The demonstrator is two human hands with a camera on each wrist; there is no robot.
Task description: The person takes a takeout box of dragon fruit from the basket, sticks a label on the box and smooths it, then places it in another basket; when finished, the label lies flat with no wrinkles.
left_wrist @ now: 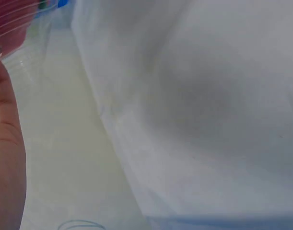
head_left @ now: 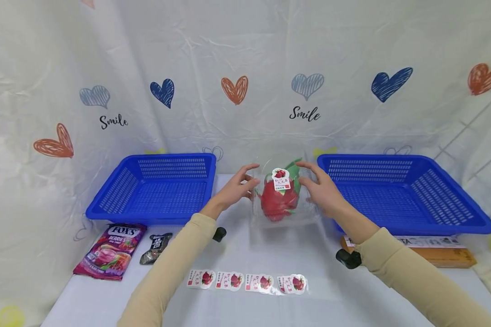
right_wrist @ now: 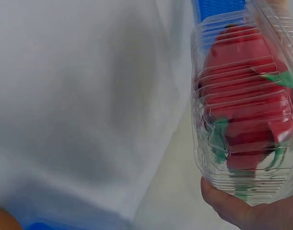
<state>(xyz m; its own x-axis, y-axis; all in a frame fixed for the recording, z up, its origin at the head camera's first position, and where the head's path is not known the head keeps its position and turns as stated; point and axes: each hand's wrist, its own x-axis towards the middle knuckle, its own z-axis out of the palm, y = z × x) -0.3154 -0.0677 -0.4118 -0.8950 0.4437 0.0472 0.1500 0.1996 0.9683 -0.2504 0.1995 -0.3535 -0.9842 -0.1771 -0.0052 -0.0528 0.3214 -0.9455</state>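
Note:
Between my two hands is a clear plastic clamshell box (head_left: 308, 214), tilted so its top faces me. Through the ribbed plastic shows a red dragon fruit (right_wrist: 242, 96) with green leaf tips. A white dragon fruit sticker (head_left: 281, 180) lies flat on the box's lid. My left hand (head_left: 238, 185) grips the left side with bent fingers and thumb. On the opposite side, my right hand (head_left: 324, 190) grips the box, its thumb at a corner in the right wrist view. Several like stickers, one of them (head_left: 230, 281), lie in a row on a strip nearer me.
Blue plastic baskets stand at the left (head_left: 155, 213) and right (head_left: 397, 222) back of the white table (head_left: 245, 313). Before the left one lie a purple candy bag (head_left: 111, 252) and a small dark packet (head_left: 156, 248). A long orange-brown box (head_left: 442, 258) lies before the right one.

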